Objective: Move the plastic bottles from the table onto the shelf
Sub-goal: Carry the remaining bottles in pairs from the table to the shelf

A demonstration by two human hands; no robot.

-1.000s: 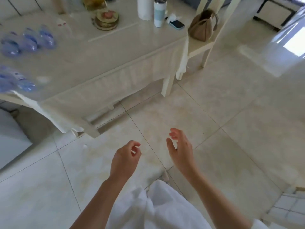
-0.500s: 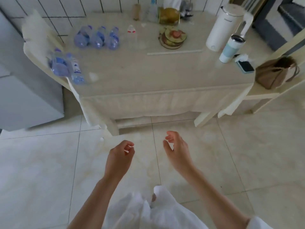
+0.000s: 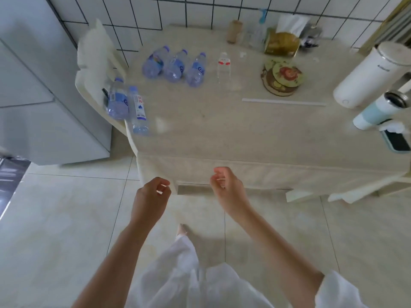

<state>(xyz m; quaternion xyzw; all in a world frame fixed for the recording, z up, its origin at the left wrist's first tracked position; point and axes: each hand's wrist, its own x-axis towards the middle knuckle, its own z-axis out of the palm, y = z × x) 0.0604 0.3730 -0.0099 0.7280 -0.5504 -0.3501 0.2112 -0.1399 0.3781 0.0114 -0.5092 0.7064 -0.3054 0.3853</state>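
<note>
Pale floor tiles (image 3: 55, 218) and a white-tiled wall (image 3: 200, 10) frame a table (image 3: 222, 130) draped in a cream cloth, its right end cut off by the picture's edge. A grey cabinet (image 3: 33, 96) stands at the left, partly out of view. On the right of the table stand a white kettle (image 3: 369, 74), a pale blue flask (image 3: 378, 110) and a phone (image 3: 397, 141), the last partly cut off. Six plastic bottles are on the table: three blue-tinted bottles (image 3: 175, 65) side by side near the wall, two bottles (image 3: 129, 105) at the left edge, and one small clear bottle (image 3: 223, 65), hard to make out. A round coaster stack (image 3: 282, 76) lies just right of it; blurred items by the wall cannot be identified. Both hands hover before the table's front edge, well apart from the bottles: left hand (image 3: 151, 196) loosely curled, right hand (image 3: 226, 187) half open, each holding nothing.
</note>
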